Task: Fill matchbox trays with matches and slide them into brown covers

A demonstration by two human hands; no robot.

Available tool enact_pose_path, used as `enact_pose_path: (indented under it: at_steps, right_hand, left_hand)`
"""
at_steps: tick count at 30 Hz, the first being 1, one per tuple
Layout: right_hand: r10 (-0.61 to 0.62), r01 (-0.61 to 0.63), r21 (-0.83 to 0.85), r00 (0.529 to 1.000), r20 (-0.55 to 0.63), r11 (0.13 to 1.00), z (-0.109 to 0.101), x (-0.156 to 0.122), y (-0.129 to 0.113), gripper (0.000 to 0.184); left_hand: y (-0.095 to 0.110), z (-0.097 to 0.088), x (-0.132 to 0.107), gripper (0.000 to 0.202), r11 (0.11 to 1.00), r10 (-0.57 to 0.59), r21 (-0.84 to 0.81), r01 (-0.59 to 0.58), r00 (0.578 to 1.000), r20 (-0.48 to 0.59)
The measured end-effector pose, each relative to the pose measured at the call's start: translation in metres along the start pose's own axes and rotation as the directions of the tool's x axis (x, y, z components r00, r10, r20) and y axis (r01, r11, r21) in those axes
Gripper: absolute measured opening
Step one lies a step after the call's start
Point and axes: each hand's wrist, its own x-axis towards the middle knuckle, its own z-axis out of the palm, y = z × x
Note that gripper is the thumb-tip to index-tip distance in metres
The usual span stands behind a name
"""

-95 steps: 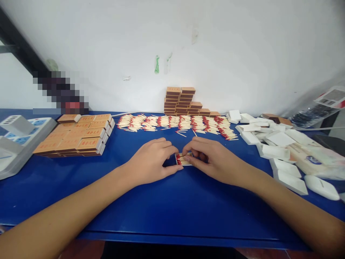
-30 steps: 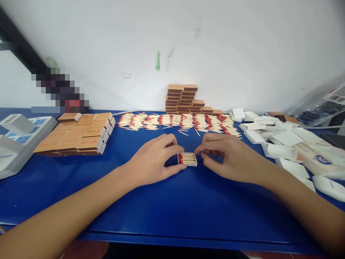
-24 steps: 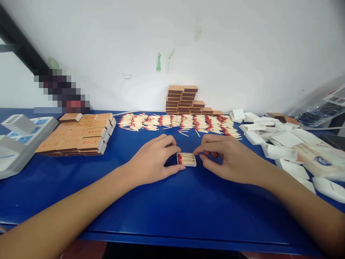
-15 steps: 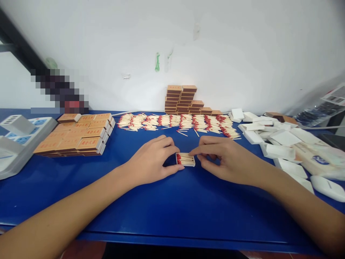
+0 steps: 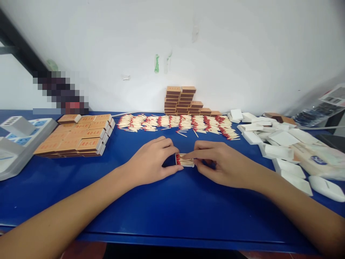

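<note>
A small white matchbox tray [image 5: 184, 160] filled with red-tipped matches lies on the blue table [image 5: 167, 212] between my hands. My left hand [image 5: 151, 162] grips the tray's left end, thumb at the near side and fingers curled at the far side. My right hand [image 5: 218, 162] reaches over the tray's right end, index finger stretched across the matches and thumb at the near edge. A long row of loose matches [image 5: 178, 123] lies just beyond my hands.
Orange matchboxes [image 5: 78, 136] are stacked flat at the left, and more stand stacked [image 5: 183, 100] against the wall. Empty white trays [image 5: 275, 140] are heaped at the right, beside plastic packets [image 5: 318, 158]. A power strip [image 5: 18, 140] sits at the far left.
My right hand has moved left from beside the tray until its index finger lies over the matches. My left hand has kept its hold on the tray's left end.
</note>
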Motion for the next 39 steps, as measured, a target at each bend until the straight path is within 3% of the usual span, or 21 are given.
enact_pose_path:
  at_steps: [6, 10, 13, 17, 21, 24, 27, 29, 31, 34, 39]
  right_hand:
    - [0.006, -0.006, 0.000, 0.999, -0.045, 1.000, -0.004, 0.000, 0.002, 0.035]
    - [0.078, -0.085, -0.028, 0.977, -0.197, 0.996, -0.020, -0.002, 0.024, 0.025]
    - [0.233, -0.304, -0.153, 0.903, -0.362, 0.940, -0.043, -0.012, 0.059, 0.019]
    - [0.438, -0.627, -0.341, 0.755, -0.488, 0.701, -0.075, -0.036, 0.114, 0.024]
    - [0.544, -0.743, -0.380, 0.665, -0.512, 0.551, -0.093, -0.061, 0.151, 0.035]
    - [0.515, -0.736, -0.384, 0.670, -0.535, 0.558, -0.093, -0.067, 0.157, 0.039]
    - [0.412, -0.639, -0.361, 0.739, -0.533, 0.679, -0.085, -0.056, 0.150, 0.034]
    - [0.413, -0.605, -0.299, 0.756, -0.508, 0.738, -0.081, -0.039, 0.143, 0.030]
    - [0.537, -0.684, -0.230, 0.702, -0.468, 0.693, -0.080, -0.016, 0.140, 0.030]
    - [0.734, -0.832, -0.207, 0.553, -0.395, 0.515, -0.085, 0.020, 0.144, 0.034]
    - [0.846, -0.877, -0.272, 0.464, -0.262, 0.397, -0.088, 0.054, 0.166, 0.042]
  left_hand:
    - [0.000, 0.000, 0.000, 0.033, 1.000, -0.001, 0.006, 0.001, 1.000, 0.007]
    - [0.000, -0.002, 0.000, 0.032, 1.000, -0.004, 0.007, 0.004, 1.000, 0.006]
    - [0.001, -0.002, 0.000, 0.030, 1.000, -0.012, 0.001, 0.012, 1.000, 0.008]
    - [0.001, -0.003, -0.001, 0.035, 1.000, -0.012, -0.011, 0.012, 1.000, 0.007]
    - [0.000, -0.003, -0.001, 0.036, 1.000, -0.019, -0.020, 0.019, 1.000, 0.013]
    - [0.000, -0.004, -0.002, 0.034, 1.000, -0.017, -0.021, 0.018, 1.000, 0.012]
    - [0.001, -0.004, -0.001, 0.031, 1.000, -0.013, -0.020, 0.013, 1.000, 0.002]
    - [0.001, -0.005, -0.001, 0.029, 1.000, -0.013, -0.023, 0.013, 1.000, 0.002]
    - [0.001, -0.005, -0.001, 0.029, 1.000, -0.015, -0.027, 0.015, 1.000, 0.004]
    - [0.000, -0.005, -0.001, 0.029, 0.999, -0.019, -0.028, 0.019, 1.000, 0.001]
    - [0.000, -0.008, -0.002, 0.030, 0.999, -0.030, -0.020, 0.030, 1.000, 0.002]
